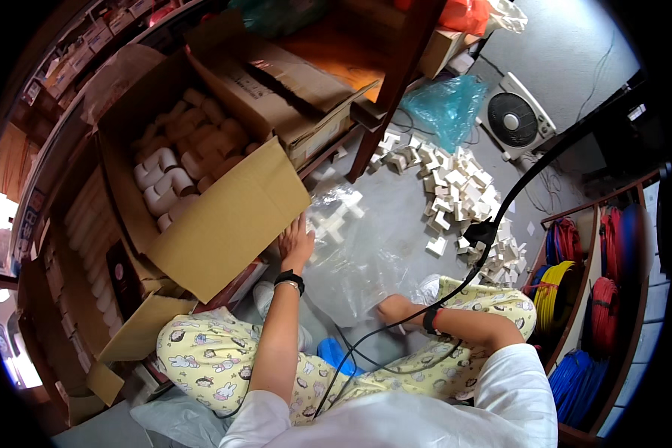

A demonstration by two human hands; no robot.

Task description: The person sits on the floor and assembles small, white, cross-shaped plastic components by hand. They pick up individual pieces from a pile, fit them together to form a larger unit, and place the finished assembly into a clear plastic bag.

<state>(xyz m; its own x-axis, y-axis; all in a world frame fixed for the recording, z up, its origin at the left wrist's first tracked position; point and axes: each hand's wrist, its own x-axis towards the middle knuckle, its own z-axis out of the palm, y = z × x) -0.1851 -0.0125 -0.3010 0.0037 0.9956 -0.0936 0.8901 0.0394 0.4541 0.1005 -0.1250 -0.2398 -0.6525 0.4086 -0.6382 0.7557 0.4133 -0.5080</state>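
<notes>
A clear plastic bag point(362, 278) lies on the floor between my legs, with several white angular plastic fittings point(338, 221) inside its far end. My left hand point(296, 242) rests at the bag's left side, fingers stretched forward beside the fittings and near a cardboard flap. At the bag's near right corner, my right hand point(398, 310) is closed in a fist on the plastic. Its fingertips are turned away from view. A black cable point(425, 308) runs across my right wrist and lap. Beyond the bag, a heap of loose white fittings point(459, 190) covers the floor.
An opened cardboard box point(235, 220) of white pipe elbows point(163, 179) stands at the left. Far right are a box fan point(511, 116) and a blue-green plastic bag point(446, 108). Wire coils, including a yellow one point(558, 295), fill a rack at the right. A dark shelf post point(396, 89) stands behind.
</notes>
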